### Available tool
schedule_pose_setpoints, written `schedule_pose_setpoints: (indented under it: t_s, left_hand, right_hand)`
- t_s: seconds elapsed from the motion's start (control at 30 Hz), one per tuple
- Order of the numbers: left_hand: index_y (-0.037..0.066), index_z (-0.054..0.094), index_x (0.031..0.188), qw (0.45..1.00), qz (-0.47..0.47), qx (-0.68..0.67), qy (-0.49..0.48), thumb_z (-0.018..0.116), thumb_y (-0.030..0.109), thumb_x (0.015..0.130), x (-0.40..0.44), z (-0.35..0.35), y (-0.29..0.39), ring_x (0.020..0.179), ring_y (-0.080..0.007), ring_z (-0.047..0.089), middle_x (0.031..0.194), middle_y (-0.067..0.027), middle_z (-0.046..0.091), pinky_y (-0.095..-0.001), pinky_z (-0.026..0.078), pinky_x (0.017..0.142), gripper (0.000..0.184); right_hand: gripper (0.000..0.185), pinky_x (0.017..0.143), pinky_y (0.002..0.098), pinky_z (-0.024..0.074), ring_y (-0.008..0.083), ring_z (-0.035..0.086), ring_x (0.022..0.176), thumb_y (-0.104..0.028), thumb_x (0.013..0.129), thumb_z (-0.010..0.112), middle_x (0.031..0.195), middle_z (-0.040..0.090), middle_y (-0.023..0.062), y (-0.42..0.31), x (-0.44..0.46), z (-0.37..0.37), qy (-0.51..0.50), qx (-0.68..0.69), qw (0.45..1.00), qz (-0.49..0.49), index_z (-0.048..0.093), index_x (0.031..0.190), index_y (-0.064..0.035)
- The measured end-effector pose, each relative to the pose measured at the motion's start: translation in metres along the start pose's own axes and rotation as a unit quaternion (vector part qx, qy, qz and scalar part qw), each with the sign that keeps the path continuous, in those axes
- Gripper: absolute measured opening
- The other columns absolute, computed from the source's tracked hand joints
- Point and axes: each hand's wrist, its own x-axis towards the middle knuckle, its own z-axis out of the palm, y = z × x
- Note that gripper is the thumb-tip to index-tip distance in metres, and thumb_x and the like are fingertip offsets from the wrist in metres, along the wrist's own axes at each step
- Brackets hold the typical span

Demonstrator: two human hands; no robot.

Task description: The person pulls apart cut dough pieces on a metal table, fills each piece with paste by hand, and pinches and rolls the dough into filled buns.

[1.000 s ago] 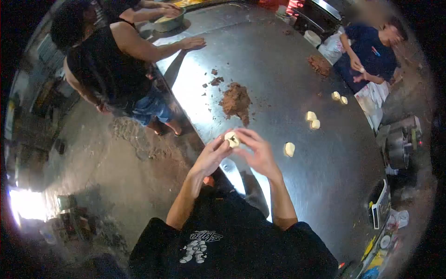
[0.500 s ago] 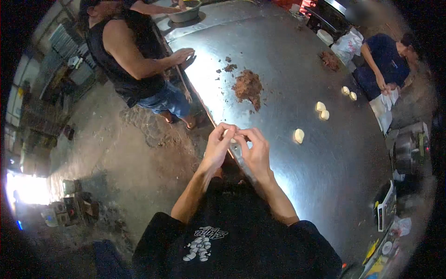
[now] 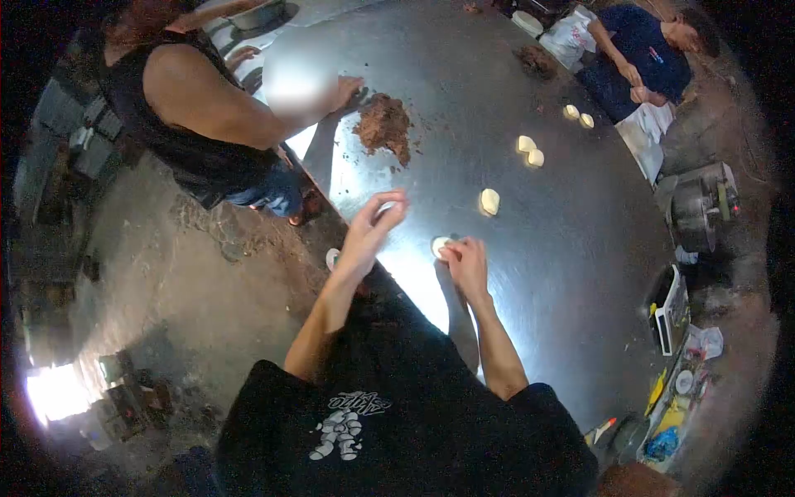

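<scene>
My right hand (image 3: 469, 267) is low over the metal table (image 3: 571, 273), its fingers pinched at the edge of a small pale dough piece (image 3: 440, 247). That piece appears to rest on the tabletop. To its left, my left hand (image 3: 374, 230) is raised near the table edge, fingers curved and apart from the thumb, with nothing visible in it. Beyond my right hand lies a rounded pale dough piece (image 3: 489, 202). Farther off sit a pair of similar pieces (image 3: 530, 151) and another pair (image 3: 578, 116).
A crumbly brown mound (image 3: 384, 128) lies on the table, near the hand of a person in a black sleeveless top (image 3: 199, 91). Another person in dark blue (image 3: 638, 58) works at the far side. A metal pot (image 3: 694, 211) and a white-framed device (image 3: 667, 311) stand at right.
My hands, together around a small piece before, have separated. The right has moved down to the table with the dough piece; the left has lifted away. The view has shifted rightward.
</scene>
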Motion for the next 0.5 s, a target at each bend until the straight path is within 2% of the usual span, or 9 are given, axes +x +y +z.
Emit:
schedule_pose_setpoints:
  t_s: [0.03, 0.1, 0.17, 0.23, 0.27, 0.3, 0.37, 0.47, 0.5]
  left_hand:
    - [0.003, 0.054, 0.12, 1.0, -0.009, -0.023, 0.004, 0.054, 0.02, 0.098, 0.002, -0.007, 0.001, 0.116, -0.0208, 0.053, 0.132, -0.0115, 0.052, -0.0344, 0.045, 0.097, 0.028]
    - [0.003, 0.056, 0.119, 0.999, -0.021, 0.005, 0.026, 0.057, 0.021, 0.096, -0.008, -0.025, 0.001, 0.113, -0.0208, 0.055, 0.126, -0.0102, 0.055, -0.0332, 0.045, 0.096, 0.029]
    - [0.003, 0.058, 0.117, 0.998, -0.024, 0.033, 0.052, 0.059, 0.022, 0.095, -0.013, -0.038, 0.001, 0.109, -0.0208, 0.057, 0.119, -0.0088, 0.059, -0.032, 0.045, 0.094, 0.03]
    - [0.002, 0.058, 0.118, 0.991, -0.048, 0.04, 0.118, 0.054, 0.019, 0.097, -0.022, -0.052, -0.006, 0.109, -0.0215, 0.058, 0.117, -0.0094, 0.06, -0.0336, 0.045, 0.095, 0.027]
    - [0.002, 0.058, 0.117, 0.989, -0.042, 0.051, 0.133, 0.05, 0.018, 0.098, -0.024, -0.058, -0.016, 0.109, -0.0212, 0.058, 0.117, -0.0101, 0.06, -0.035, 0.044, 0.097, 0.026]
    - [0.002, 0.058, 0.117, 0.988, -0.049, 0.049, 0.139, 0.05, 0.018, 0.098, -0.026, -0.052, -0.015, 0.109, -0.0212, 0.058, 0.117, -0.0101, 0.06, -0.035, 0.044, 0.097, 0.026]
    - [0.002, 0.058, 0.116, 0.989, -0.033, 0.033, 0.139, 0.05, 0.018, 0.098, -0.022, -0.039, -0.005, 0.11, -0.0204, 0.057, 0.114, -0.0098, 0.061, -0.0346, 0.043, 0.098, 0.025]
    - [0.002, 0.056, 0.116, 0.995, -0.024, 0.052, 0.076, 0.052, 0.021, 0.098, -0.013, -0.023, 0.005, 0.109, -0.0204, 0.057, 0.117, -0.0102, 0.059, -0.0348, 0.047, 0.091, 0.027]
    - [0.002, 0.056, 0.116, 0.996, -0.029, 0.048, 0.074, 0.052, 0.021, 0.098, -0.01, -0.015, 0.017, 0.108, -0.02, 0.058, 0.116, -0.0101, 0.059, -0.0341, 0.047, 0.09, 0.027]
  right_hand:
    - [0.015, 0.083, 0.0406, 0.0434, 0.0301, 0.053, 0.09, -0.019, 0.082, 0.068, 0.09, 0.059, 0.0141, -0.011, 0.013, -0.018, -0.002, -0.003, 1.0, -0.002, 0.071, 0.082, -0.0047]
    - [0.017, 0.086, 0.0441, 0.0416, 0.0323, 0.052, 0.093, -0.024, 0.085, 0.066, 0.097, 0.059, 0.0146, -0.029, 0.035, -0.038, 0.093, -0.068, 0.991, -0.061, 0.072, 0.084, -0.0079]
    - [0.025, 0.087, 0.047, 0.0393, 0.0339, 0.05, 0.096, -0.03, 0.089, 0.059, 0.103, 0.057, 0.0164, -0.024, 0.059, -0.029, 0.115, -0.08, 0.99, -0.014, 0.069, 0.092, -0.0075]
    - [0.03, 0.089, 0.0461, 0.0375, 0.0336, 0.049, 0.099, -0.032, 0.091, 0.053, 0.103, 0.056, 0.0175, -0.011, 0.074, 0.03, 0.178, -0.316, 0.921, 0.142, 0.061, 0.103, -0.0053]
    - [0.03, 0.089, 0.0455, 0.0361, 0.0343, 0.049, 0.1, -0.029, 0.093, 0.047, 0.104, 0.055, 0.0182, -0.011, 0.057, 0.064, 0.149, -0.384, 0.911, -0.011, 0.056, 0.108, -0.0044]
    - [0.03, 0.089, 0.0455, 0.0361, 0.0343, 0.049, 0.1, -0.029, 0.093, 0.047, 0.104, 0.055, 0.0182, -0.014, 0.06, 0.067, 0.139, -0.384, 0.913, -0.012, 0.056, 0.108, -0.0044]
    - [0.029, 0.089, 0.0466, 0.0361, 0.0357, 0.049, 0.1, -0.026, 0.091, 0.049, 0.105, 0.055, 0.018, -0.024, 0.08, 0.067, 0.045, -0.219, 0.974, -0.023, 0.055, 0.11, -0.0053]
    - [0.033, 0.09, 0.0466, 0.0355, 0.0349, 0.049, 0.1, -0.027, 0.087, 0.054, 0.106, 0.056, 0.017, 0.003, 0.086, 0.076, 0.03, -0.147, 0.988, -0.048, 0.054, 0.112, -0.0054]
    - [0.033, 0.089, 0.0471, 0.0373, 0.0353, 0.049, 0.101, -0.028, 0.085, 0.056, 0.106, 0.056, 0.017, 0.015, 0.085, 0.067, -0.02, -0.09, 0.99, -0.102, 0.055, 0.11, -0.0052]
